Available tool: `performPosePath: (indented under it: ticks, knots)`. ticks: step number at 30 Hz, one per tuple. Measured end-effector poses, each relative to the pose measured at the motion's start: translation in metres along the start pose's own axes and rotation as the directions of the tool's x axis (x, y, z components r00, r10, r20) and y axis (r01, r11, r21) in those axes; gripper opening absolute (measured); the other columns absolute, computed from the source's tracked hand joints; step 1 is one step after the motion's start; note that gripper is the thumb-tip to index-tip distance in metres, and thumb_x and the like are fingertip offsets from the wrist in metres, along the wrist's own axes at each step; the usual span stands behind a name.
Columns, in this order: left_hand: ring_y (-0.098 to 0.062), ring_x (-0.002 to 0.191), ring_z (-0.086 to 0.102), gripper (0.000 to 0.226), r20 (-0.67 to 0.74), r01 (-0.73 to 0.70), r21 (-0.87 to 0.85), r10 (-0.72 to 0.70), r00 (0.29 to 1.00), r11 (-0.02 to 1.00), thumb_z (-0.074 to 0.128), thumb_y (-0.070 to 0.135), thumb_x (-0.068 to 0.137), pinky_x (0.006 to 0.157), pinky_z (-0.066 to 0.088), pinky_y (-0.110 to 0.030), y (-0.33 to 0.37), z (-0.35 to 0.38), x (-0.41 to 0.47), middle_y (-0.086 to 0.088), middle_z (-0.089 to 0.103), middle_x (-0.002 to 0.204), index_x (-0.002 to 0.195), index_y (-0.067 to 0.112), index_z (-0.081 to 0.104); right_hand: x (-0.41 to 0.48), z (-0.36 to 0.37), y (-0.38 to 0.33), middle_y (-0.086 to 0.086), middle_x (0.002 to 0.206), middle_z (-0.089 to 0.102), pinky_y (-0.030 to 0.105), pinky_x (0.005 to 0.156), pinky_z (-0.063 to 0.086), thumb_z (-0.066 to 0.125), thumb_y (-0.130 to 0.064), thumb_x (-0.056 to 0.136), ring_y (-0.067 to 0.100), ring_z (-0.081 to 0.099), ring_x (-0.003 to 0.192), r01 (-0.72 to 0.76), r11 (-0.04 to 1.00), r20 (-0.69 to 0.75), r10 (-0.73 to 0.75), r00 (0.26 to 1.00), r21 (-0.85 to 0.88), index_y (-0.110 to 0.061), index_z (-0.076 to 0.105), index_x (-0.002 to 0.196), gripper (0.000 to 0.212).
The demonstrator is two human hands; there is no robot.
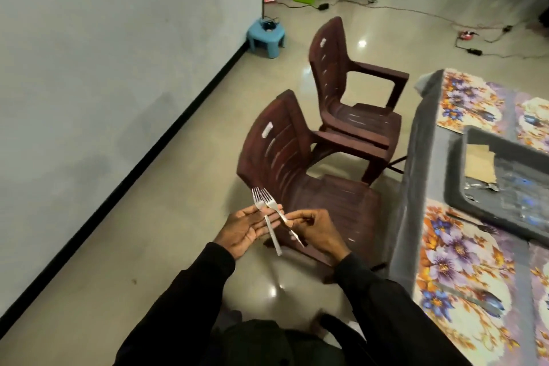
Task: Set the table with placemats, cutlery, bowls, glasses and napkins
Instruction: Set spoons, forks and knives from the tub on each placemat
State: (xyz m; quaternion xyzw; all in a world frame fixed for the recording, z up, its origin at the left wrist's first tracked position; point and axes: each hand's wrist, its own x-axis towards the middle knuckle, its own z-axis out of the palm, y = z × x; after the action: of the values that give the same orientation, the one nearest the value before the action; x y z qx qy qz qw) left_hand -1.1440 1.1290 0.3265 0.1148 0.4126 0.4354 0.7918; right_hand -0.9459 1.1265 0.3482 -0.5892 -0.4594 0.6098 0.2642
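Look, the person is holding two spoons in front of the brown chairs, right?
Not quite: they are forks, not spoons. The head view shows prongs on both. The first fork lies across the left hand, and the right hand pinches the second fork in its fingers, in front of the brown chairs.

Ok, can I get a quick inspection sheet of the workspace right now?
Surface: table at the right, under a grey cloth.
Job's things: floral placemats laid; first fork and second fork in hand; blurred cutlery on the near placemat.
Clutter: grey tray holding cardboard and foil.
Hands: left hand flat under the first fork; right hand pinches the second fork.
Cables: cables across the far floor.
Surroundings: two brown chairs, blue stool, white wall.
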Motion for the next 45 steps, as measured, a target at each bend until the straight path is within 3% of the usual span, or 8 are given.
performPosePath:
  ticks: [2, 6, 12, 17, 25, 32, 40, 45]
  knots:
    - [-0.037, 0.123, 0.065, 0.044, -0.018, -0.019, -0.021, 0.019, 1.0, 1.0, 0.059, 0.005, 0.092, 0.102, 0.055, -0.046, 0.026, -0.037, -0.01, -0.028, 0.064, 0.133, 0.133, -0.012, 0.054, 0.016, 0.033, -0.01, 0.013, 0.071, 0.065, 0.023, 0.049, 0.051, 0.067, 0.0, 0.094, 0.012, 0.061, 0.055, -0.024, 1.0, 0.003, 0.024, 1.0, -0.009, 0.001, 0.074, 0.096, 0.008]
    - [-0.036, 0.129, 0.061, 0.046, 0.003, -0.055, -0.035, 0.055, 0.998, 0.998, 0.059, 0.006, 0.094, 0.105, 0.053, -0.045, 0.085, -0.104, -0.028, -0.026, 0.063, 0.137, 0.137, -0.01, 0.05, 0.058, 0.102, -0.03, 0.012, 0.073, 0.067, 0.034, 0.064, 0.054, 0.071, -0.004, 0.092, 0.021, 0.062, 0.067, -0.011, 1.0, 0.017, 0.011, 1.0, -0.028, -0.001, 0.075, 0.096, 0.007]
    - [-0.035, 0.118, 0.069, 0.039, -0.133, -0.105, -0.077, 0.095, 0.987, 0.991, 0.063, 0.005, 0.089, 0.089, 0.061, -0.039, 0.146, -0.158, -0.031, -0.025, 0.069, 0.126, 0.126, -0.007, 0.056, 0.108, 0.162, -0.071, 0.005, 0.065, 0.068, 0.025, 0.059, 0.055, 0.071, 0.005, 0.088, 0.015, 0.065, 0.058, 0.004, 1.0, 0.037, -0.004, 0.999, 0.023, 0.001, 0.072, 0.093, 0.006]
    - [-0.036, 0.112, 0.071, 0.043, -0.2, -0.115, -0.071, 0.099, 0.975, 0.991, 0.067, 0.003, 0.085, 0.082, 0.062, -0.037, 0.193, -0.174, -0.003, -0.026, 0.071, 0.121, 0.125, -0.009, 0.058, 0.161, 0.177, -0.096, 0.003, 0.068, 0.071, 0.033, 0.069, 0.059, 0.072, 0.009, 0.085, 0.018, 0.07, 0.064, -0.023, 0.997, 0.046, 0.02, 0.999, 0.077, -0.004, 0.072, 0.103, 0.022]
    - [-0.041, 0.12, 0.066, 0.049, -0.122, -0.071, 0.104, 0.083, 0.989, 0.992, 0.072, 0.0, 0.082, 0.102, 0.055, -0.046, 0.296, -0.177, 0.107, -0.03, 0.067, 0.127, 0.127, -0.014, 0.056, 0.288, 0.175, -0.126, 0.0, 0.07, 0.067, 0.038, 0.083, 0.054, 0.065, 0.009, 0.089, 0.019, 0.063, 0.075, -0.091, 0.957, 0.023, 0.088, 0.996, 0.274, -0.015, 0.076, 0.102, 0.029]
    - [-0.039, 0.12, 0.067, 0.049, -0.088, 0.052, 0.279, -0.029, 0.996, 0.959, 0.073, 0.0, 0.081, 0.101, 0.056, -0.044, 0.385, -0.137, 0.222, -0.027, 0.068, 0.127, 0.127, -0.011, 0.059, 0.372, 0.142, -0.158, 0.004, 0.081, 0.072, 0.022, 0.063, 0.054, 0.076, -0.003, 0.087, 0.013, 0.064, 0.075, -0.048, 0.931, -0.16, 0.113, 0.981, 0.362, -0.008, 0.074, 0.103, 0.017]
    - [-0.04, 0.122, 0.065, 0.05, 0.016, 0.21, 0.362, -0.231, 0.973, 0.908, 0.07, -0.001, 0.087, 0.102, 0.056, -0.044, 0.438, -0.078, 0.342, -0.028, 0.065, 0.131, 0.133, -0.011, 0.052, 0.433, 0.094, -0.194, 0.014, 0.086, 0.074, 0.024, 0.065, 0.055, 0.076, -0.021, 0.091, 0.013, 0.062, 0.069, 0.045, 0.895, -0.431, 0.17, 0.886, 0.444, -0.005, 0.075, 0.094, 0.016]
    - [-0.038, 0.121, 0.066, 0.052, 0.072, 0.291, 0.445, -0.358, 0.931, 0.847, 0.072, 0.001, 0.082, 0.1, 0.057, -0.041, 0.467, -0.038, 0.415, -0.024, 0.068, 0.129, 0.131, -0.006, 0.056, 0.475, 0.067, -0.214, 0.008, 0.088, 0.077, 0.024, 0.07, 0.058, 0.075, -0.012, 0.089, 0.014, 0.072, 0.079, 0.08, 0.882, -0.535, 0.208, 0.819, 0.464, -0.005, 0.075, 0.094, 0.009]
